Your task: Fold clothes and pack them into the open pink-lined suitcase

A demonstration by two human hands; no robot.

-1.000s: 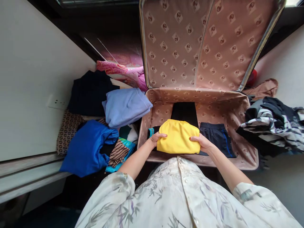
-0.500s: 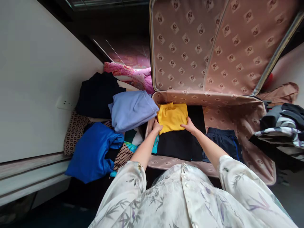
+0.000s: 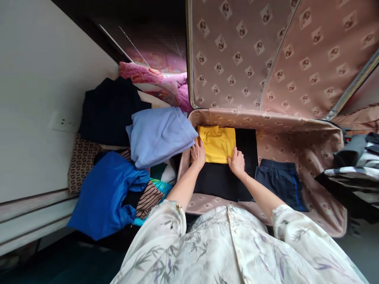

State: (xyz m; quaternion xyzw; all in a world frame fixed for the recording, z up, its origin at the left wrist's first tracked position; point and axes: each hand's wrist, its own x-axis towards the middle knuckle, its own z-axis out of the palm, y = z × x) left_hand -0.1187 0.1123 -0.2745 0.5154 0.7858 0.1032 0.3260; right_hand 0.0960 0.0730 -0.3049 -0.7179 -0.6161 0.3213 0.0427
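Left of the left grip, a blue garment (image 3: 108,193) and a folded lavender top (image 3: 160,134) sit piled outside the suitcase (image 3: 325,189). The left hand (image 3: 198,153) lies flat, fingers spread, on the near left corner of the folded yellow shirt (image 3: 217,142); the right hand (image 3: 237,162) presses its near right corner the same way. The shirt sits in the far left corner of the suitcase, on a black garment (image 3: 220,181). Right of the right grip lie navy shorts (image 3: 280,181). Pushing unevenly could bunch the fold or drag the black layer askew.
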